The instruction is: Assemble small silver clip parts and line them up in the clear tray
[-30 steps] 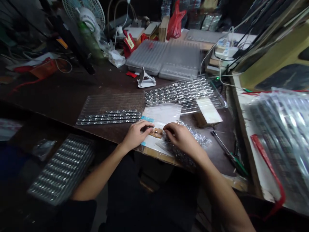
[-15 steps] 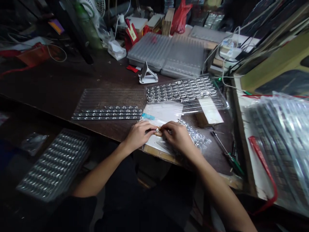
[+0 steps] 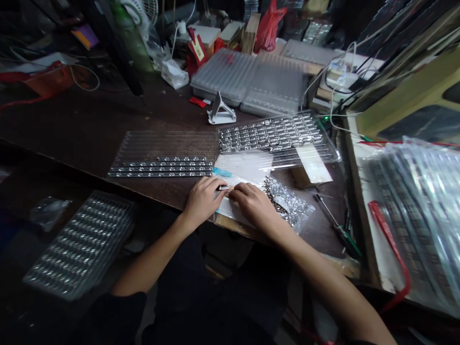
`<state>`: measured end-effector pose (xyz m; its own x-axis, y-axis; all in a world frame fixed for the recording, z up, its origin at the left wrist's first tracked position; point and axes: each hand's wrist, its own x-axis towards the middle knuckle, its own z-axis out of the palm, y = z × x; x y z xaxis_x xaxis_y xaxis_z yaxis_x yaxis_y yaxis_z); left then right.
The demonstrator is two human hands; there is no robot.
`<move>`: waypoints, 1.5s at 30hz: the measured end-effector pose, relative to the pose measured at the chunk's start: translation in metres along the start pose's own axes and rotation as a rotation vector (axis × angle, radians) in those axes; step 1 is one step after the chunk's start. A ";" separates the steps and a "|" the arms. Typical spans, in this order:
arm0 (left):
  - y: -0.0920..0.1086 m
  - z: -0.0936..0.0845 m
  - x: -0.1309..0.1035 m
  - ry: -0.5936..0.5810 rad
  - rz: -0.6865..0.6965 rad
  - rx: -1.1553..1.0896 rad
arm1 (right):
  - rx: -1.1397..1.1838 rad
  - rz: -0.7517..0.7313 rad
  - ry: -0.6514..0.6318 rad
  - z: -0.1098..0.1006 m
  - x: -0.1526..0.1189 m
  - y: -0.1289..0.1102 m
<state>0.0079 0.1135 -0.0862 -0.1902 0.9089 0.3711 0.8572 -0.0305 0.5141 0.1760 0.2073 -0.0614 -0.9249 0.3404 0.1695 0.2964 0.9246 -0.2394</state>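
My left hand (image 3: 201,200) is closed at the front of the table, pinching a small shiny metal part (image 3: 223,187) between thumb and fingertips. Close to its right, my right hand (image 3: 254,207) has its fingers bent and drawn together, fingertips down by a brownish patch on the white work surface; what they hold, if anything, is hidden. Beside the right hand lies a clear plastic bag (image 3: 300,206) with many small silvery parts. Behind the left hand, a clear ribbed tray (image 3: 161,142) carries rows of metal parts along its near side.
A second clear tray (image 3: 334,155) of metal parts sits tilted at back right, with a white strip (image 3: 313,164) across its edge. A white stand (image 3: 222,115) and stacked trays (image 3: 223,72) are behind. A green-handled screwdriver (image 3: 350,244) lies right. Filled trays (image 3: 79,244) are stacked lower left.
The metal part in my left hand has turned and now shows its long side. My right hand has shifted left and slightly down, uncovering more of the bag of parts.
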 end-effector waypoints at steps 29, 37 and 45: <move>0.031 0.017 0.017 -0.029 -0.008 -0.178 | 0.387 0.284 0.117 -0.028 -0.019 0.036; 0.029 0.005 0.009 0.163 -0.079 -0.323 | 0.331 0.266 0.097 -0.012 -0.008 0.025; -0.035 -0.041 0.058 0.192 -0.051 -0.099 | 0.061 0.111 -0.079 -0.007 -0.001 -0.001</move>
<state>-0.0527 0.1498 -0.0512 -0.3281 0.8144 0.4786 0.7947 -0.0359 0.6059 0.1786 0.2074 -0.0545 -0.9039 0.4231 0.0636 0.3850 0.8692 -0.3102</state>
